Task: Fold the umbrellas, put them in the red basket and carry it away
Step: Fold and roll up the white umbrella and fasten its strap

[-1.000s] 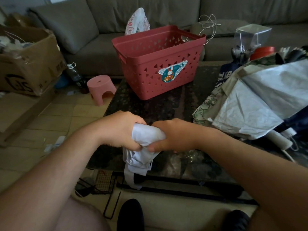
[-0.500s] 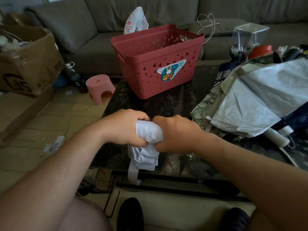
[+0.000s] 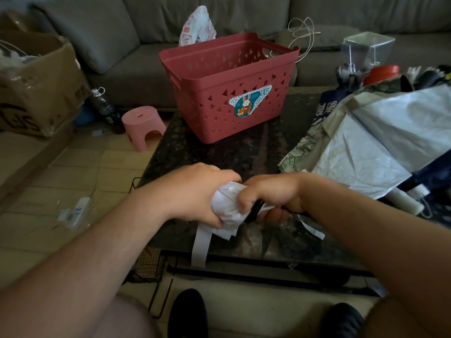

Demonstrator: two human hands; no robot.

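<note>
A bunched white umbrella (image 3: 228,208) is held over the near edge of the dark table (image 3: 234,154). My left hand (image 3: 195,191) grips its canopy from the left. My right hand (image 3: 273,193) grips it from the right, fingers curled round the fabric and a dark part beneath. A white strap hangs down from the bundle. The red basket (image 3: 229,86) stands upright at the far middle of the table; it looks empty, though its floor is partly hidden. A heap of open umbrellas (image 3: 371,147), silvery and patterned, covers the table's right side.
A grey sofa (image 3: 146,45) runs behind the table. A pink stool (image 3: 142,125), a bottle (image 3: 103,106) and a cardboard box (image 3: 36,86) stand on the floor at left. A clear box (image 3: 366,48) and a red tin (image 3: 383,73) sit at the far right.
Both hands have shifted slightly to the right while twisting the white bundle. A dark part now shows under my right hand, and a white strip trails to its right.
</note>
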